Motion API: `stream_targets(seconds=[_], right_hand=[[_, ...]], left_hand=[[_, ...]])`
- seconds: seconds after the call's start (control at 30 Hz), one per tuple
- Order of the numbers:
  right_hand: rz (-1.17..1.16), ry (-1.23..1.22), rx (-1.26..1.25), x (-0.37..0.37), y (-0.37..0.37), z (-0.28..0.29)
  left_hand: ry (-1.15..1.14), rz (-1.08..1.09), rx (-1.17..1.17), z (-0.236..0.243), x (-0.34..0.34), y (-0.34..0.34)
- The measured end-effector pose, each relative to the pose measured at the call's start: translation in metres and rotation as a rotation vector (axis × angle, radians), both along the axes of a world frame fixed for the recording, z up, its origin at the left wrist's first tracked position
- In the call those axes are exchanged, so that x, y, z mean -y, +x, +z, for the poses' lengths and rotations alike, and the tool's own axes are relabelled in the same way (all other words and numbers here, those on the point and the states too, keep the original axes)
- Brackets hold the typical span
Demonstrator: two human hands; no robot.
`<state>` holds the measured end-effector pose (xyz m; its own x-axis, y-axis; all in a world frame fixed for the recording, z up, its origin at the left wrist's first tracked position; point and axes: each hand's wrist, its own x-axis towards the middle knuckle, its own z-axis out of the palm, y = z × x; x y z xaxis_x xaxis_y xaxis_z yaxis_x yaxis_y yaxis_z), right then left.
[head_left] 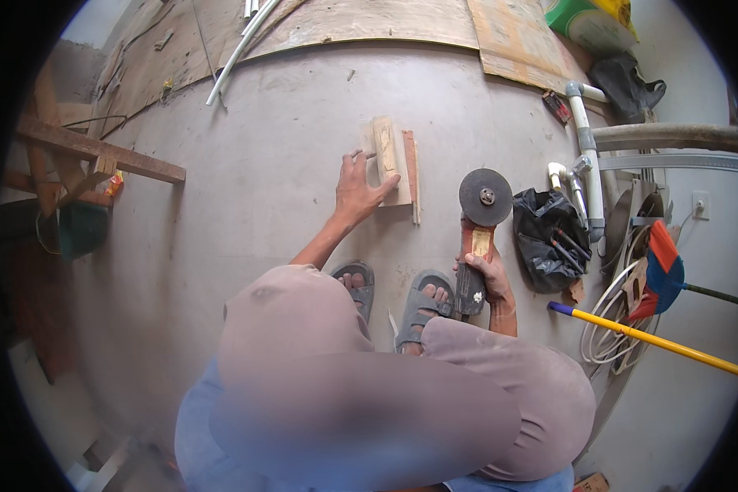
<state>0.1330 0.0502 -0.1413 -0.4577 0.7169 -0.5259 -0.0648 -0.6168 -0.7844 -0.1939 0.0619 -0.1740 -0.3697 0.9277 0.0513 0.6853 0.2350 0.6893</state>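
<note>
My left hand [357, 185] reaches forward to a pale wooden block [384, 146] on the floor. Its thumb lies against the near part of the block, and the other fingers are spread along the left side. Just right of the block lies a thin reddish-brown wood strip [410, 168]. My right hand [492, 277] is wrapped around the body of an angle grinder [477, 239], held upright in front of my right knee. The grinder's dark round disc [485, 197] points away from me, its face and centre nut showing. I cannot tell whether the disc spins.
On the right are a black plastic bag [549, 238], white pipes [587, 156], a yellow pole [656, 337] and coiled white cable [603, 332]. A wooden trestle [98, 152] stands left. Plywood sheets [369, 23] and thin white pipes [242, 51] lie at the far side. My sandalled feet are close.
</note>
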Motion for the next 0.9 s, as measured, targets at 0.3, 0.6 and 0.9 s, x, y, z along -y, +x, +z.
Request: stream_targets(seconds=[0.3, 0.6, 0.9], right_hand=[[-0.019, -0.034, -0.003, 0.003, -0.001, 0.001], [-0.091, 0.011, -0.074, 0.003, -0.009, -0.004], [-0.202, 0.079, -0.031, -0.007, -0.034, 0.007]], left_hand=[[0.092, -0.037, 0.071, -0.003, -0.001, -0.002], [-0.392, -0.519, 0.869, -0.006, 0.090, 0.094], [-0.839, -0.284, 1.588, 0.030, 0.090, 0.162]])
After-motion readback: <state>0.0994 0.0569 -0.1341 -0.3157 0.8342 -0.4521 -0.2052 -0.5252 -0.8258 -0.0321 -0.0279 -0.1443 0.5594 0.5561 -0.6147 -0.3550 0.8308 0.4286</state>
